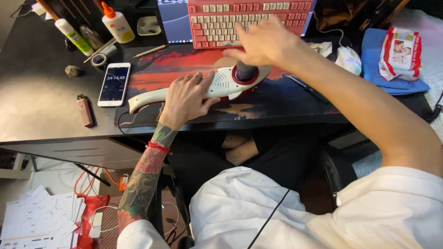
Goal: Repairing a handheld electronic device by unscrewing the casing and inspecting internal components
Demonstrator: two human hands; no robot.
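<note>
- Dark worktop with a red-and-black mat spread across its middle.
- White device with a long handle lies on the mat, its handle pointing left and a dark round knob in a red ring at its right end.
- Left hand lies palm down on the device's middle, fingers spread and pressing flat, gripping nothing; the tattooed forearm reaches up from the near edge.
- Right hand hovers just above the knob, arm stretched in from the right, fingers loosely curled; whether it grips the knob cannot be told.
- Pink keyboard sits far behind; a phone lies left of the mat.
</note>
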